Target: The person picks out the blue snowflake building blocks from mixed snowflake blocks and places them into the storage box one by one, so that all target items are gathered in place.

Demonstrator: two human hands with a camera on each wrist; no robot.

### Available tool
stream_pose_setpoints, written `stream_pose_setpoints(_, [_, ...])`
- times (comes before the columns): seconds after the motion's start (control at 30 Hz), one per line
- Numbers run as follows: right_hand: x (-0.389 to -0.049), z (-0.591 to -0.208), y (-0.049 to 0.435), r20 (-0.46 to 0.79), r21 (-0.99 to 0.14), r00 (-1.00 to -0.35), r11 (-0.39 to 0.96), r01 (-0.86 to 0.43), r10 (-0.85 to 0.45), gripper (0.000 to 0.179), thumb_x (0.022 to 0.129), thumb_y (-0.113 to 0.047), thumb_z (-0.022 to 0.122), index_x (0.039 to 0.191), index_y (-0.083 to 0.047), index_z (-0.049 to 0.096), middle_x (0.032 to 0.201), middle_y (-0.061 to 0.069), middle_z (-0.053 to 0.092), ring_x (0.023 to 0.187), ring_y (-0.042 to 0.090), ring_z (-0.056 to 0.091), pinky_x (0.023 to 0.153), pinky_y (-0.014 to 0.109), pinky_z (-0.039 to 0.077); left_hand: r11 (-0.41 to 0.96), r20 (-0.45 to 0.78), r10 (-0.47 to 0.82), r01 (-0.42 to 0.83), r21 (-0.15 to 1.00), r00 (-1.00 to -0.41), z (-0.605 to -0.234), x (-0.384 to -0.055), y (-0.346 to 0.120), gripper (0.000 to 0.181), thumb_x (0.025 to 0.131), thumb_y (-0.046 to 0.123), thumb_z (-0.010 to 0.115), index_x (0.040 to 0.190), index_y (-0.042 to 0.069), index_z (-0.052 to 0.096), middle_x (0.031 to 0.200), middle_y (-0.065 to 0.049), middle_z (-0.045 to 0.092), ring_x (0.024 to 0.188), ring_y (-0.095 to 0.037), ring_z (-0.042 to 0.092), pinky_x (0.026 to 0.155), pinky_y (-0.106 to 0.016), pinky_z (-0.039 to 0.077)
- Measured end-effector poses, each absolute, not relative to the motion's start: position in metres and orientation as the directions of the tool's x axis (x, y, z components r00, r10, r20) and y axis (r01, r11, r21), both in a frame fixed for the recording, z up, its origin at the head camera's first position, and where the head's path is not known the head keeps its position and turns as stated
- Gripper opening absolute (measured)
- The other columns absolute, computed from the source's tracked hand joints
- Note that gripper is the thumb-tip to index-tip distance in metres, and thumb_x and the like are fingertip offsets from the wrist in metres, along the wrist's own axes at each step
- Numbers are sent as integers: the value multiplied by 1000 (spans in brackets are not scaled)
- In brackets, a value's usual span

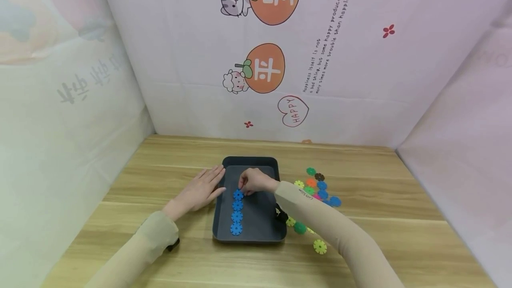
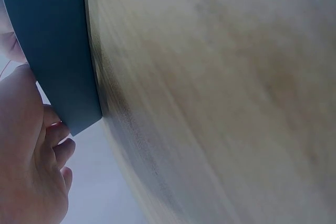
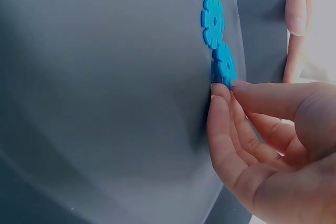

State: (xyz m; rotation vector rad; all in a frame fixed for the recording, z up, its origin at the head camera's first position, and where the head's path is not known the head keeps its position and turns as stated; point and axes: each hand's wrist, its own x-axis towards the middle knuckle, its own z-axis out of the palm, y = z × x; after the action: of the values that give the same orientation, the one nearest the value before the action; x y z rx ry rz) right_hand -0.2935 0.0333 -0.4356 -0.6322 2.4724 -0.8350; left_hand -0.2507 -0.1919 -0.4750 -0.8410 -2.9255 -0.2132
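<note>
Wooden tabletop (image 1: 192, 261), dark tray (image 1: 260, 223) with four blue discs (image 1: 237, 216) inside

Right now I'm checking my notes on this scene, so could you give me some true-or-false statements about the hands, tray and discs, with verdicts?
1. The left hand touches the left rim of the dark gray tray. True.
2. The loose snowflake discs lie left of the tray. False: the loose snowflake discs lie to its right, on the wooden table.
3. The right hand pinches a blue snowflake disc. True.
4. The row in the tray is yellow. False: the disc row is blue.
</note>
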Motion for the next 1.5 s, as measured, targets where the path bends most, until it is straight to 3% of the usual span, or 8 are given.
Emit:
stream_pose_setpoints(0.33, [-293, -430, 47, -234, -672, -793, 683, -287, -563, 5, 92, -3, 67, 94, 0, 71, 87, 11, 73, 77, 20, 73, 73, 30, 63, 834, 135, 525, 539, 119, -841, -473, -248, -191, 65, 105, 42, 45, 154, 3, 33, 162, -15, 32, 150, -32, 33, 124, -53, 25])
stream_pose_setpoints(0.7, [-289, -409, 96, -172, -754, -779, 589, -290, -603, 8, 95, -2, 62, 100, 3, 66, 96, 19, 72, 91, 33, 73, 83, 40, 62, 829, 157, 525, 544, 128, -837, -477, -248, -194, 65, 105, 42, 45, 154, 2, 33, 162, -16, 32, 149, -35, 33, 122, -54, 27])
stream_pose_setpoints(0.87, [-287, -401, 126, -159, -764, -803, 587, -269, -574, 8, 96, -6, 62, 100, 1, 64, 98, 17, 68, 91, 32, 71, 86, 45, 61, 832, 148, 522, 540, 131, -840, -477, -249, -193, 65, 105, 43, 43, 155, 3, 31, 162, -14, 31, 150, -33, 32, 123, -54, 25])
stream_pose_setpoints(1.0, [-284, -395, 152, -139, -765, -821, 587, -266, -554, 10, 97, -6, 61, 100, 3, 63, 97, 18, 66, 87, 30, 68, 84, 47, 59, 833, 136, 523, 538, 126, -841, -477, -250, -192, 65, 105, 44, 42, 156, 4, 29, 163, -13, 29, 151, -32, 30, 124, -53, 25])
stream_pose_setpoints(1.37, [-276, -410, 227, -136, -735, -880, 642, -218, -455, 15, 94, -6, 63, 101, 7, 63, 92, 19, 67, 76, 22, 63, 68, 38, 58, 836, 125, 518, 532, 138, -846, -475, -249, -192, 66, 106, 44, 42, 156, 4, 28, 164, -14, 27, 151, -33, 29, 124, -54, 24])
stream_pose_setpoints(1.5, [-269, -418, 251, -163, -735, -893, 656, -173, -419, 16, 94, -7, 63, 102, 8, 62, 97, 21, 67, 81, 26, 65, 72, 42, 59, 833, 126, 520, 534, 141, -845, -475, -249, -190, 66, 105, 44, 42, 156, 4, 28, 164, -14, 27, 152, -32, 29, 124, -54, 24])
